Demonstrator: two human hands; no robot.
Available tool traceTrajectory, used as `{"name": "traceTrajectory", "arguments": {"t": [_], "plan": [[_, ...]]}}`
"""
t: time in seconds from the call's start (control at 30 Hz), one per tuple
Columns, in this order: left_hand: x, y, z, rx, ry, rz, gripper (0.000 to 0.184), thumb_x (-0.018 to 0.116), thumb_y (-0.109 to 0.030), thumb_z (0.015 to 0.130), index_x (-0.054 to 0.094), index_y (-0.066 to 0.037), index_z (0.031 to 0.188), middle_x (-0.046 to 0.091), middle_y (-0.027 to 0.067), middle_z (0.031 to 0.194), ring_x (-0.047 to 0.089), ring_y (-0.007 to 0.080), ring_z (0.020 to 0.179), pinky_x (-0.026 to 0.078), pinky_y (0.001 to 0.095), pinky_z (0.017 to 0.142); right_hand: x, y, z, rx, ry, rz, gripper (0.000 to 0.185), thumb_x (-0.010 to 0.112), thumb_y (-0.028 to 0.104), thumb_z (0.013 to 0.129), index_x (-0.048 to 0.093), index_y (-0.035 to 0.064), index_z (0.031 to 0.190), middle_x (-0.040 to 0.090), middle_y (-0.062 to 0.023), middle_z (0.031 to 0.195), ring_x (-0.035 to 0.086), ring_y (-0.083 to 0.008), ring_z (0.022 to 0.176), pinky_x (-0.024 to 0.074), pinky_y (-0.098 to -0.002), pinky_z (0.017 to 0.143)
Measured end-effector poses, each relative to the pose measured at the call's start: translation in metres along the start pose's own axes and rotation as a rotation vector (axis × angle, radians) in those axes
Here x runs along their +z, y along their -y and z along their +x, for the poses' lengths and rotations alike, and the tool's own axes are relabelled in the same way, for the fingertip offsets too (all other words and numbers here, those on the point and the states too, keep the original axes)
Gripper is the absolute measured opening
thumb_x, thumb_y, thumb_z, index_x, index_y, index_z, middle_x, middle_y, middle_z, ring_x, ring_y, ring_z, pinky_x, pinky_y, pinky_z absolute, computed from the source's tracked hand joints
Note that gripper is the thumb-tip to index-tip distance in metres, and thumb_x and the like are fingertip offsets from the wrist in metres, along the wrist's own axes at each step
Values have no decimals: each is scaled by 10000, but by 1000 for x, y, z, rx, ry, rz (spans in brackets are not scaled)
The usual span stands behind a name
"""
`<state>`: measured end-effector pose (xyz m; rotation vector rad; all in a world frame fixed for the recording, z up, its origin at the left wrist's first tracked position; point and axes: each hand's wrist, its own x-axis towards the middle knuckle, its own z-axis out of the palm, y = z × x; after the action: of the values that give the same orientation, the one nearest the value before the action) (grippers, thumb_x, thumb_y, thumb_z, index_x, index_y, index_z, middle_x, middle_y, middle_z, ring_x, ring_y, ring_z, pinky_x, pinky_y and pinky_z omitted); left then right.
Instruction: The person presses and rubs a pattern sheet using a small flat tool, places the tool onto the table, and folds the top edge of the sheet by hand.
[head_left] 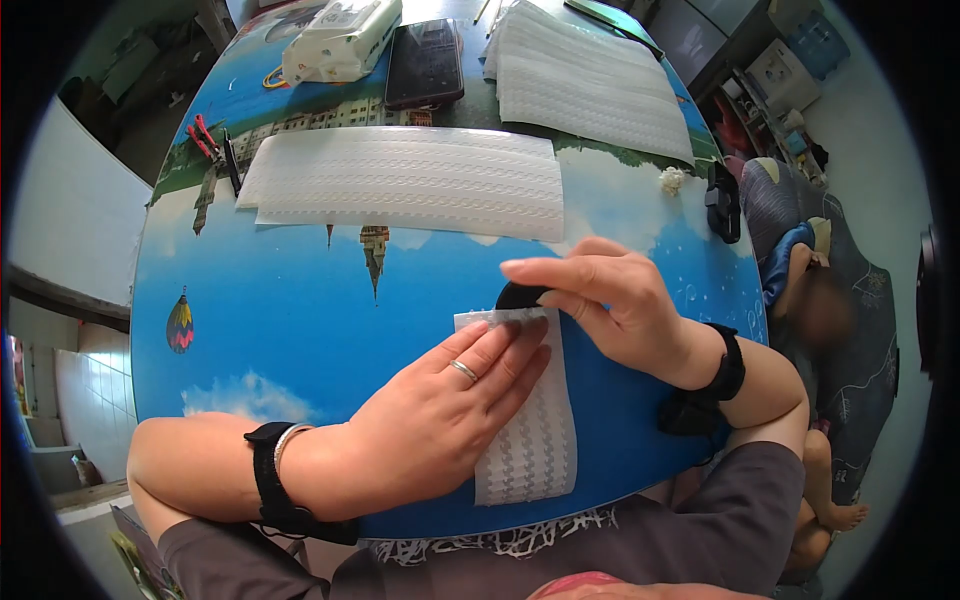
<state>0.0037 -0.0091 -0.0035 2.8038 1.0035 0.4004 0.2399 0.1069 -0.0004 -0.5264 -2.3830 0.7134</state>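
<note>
We list one white patterned sheet (530, 455), lying on the printed blue surface (300, 340), its far end under the left hand (425, 405). Left hand: flat, fingers extended, its grip closed on nothing. Right hand (625, 300): grip narrow, pinching a small black piece (518, 296) at the sheet's far end. Beyond: a white sheet group (410, 180); far right, a fuller sheet stack (590, 80). We judge one sheet mid-work; which others are done or left, we cannot tell.
</note>
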Motion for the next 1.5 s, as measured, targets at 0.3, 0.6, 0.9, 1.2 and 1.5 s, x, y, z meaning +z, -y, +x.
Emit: {"name": "traceTrajectory", "arguments": {"t": [0.3, 0.6, 0.9, 1.2, 1.5], "plan": [[2, 0, 0, 15, 8, -2, 668, 535, -114, 899, 513, 116, 1526, 427, 291, 1647, 410, 394, 1544, 351, 518, 1272, 1, -5, 4, -44, -164, 35, 477, 741, -16, 935, 730, 118, 1392, 783, -81, 1287, 702, -198, 869, 589, -336, 789], [8, -1, 5, 34, 10, -77, 667, 532, -99, 913, 482, 125, 1540, 450, 290, 1616, 369, 396, 1569, 298, 549, 1299, 8, 4, 7, -94, -5, -132, 552, 742, -10, 872, 747, 176, 1392, 805, -10, 1011, 688, -175, 765, 567, -329, 722], [5, 0, 5, 23, 1, -66, 676, 556, -90, 889, 498, 116, 1530, 435, 287, 1628, 407, 398, 1541, 349, 545, 1271, 4, 3, 4, 8, 3, -26, 551, 761, -57, 895, 720, 127, 1413, 811, -66, 1154, 734, -214, 865, 603, -341, 798], [0, 4, 1, -15, 10, -58, 690, 660, -122, 847, 541, 90, 1493, 413, 290, 1643, 439, 391, 1506, 408, 503, 1205, -27, 0, 8, 0, 12, -33, 469, 747, -22, 936, 699, 41, 1398, 758, -110, 1352, 738, -214, 1012, 595, -335, 869], [-4, 4, 7, -45, 40, -60, 727, 729, -162, 814, 550, 58, 1483, 390, 283, 1656, 427, 399, 1488, 380, 524, 1198, -45, 11, 11, -10, 124, -193, 488, 780, 39, 908, 765, 219, 1362, 779, -32, 895, 685, -207, 779, 569, -362, 732]]}}
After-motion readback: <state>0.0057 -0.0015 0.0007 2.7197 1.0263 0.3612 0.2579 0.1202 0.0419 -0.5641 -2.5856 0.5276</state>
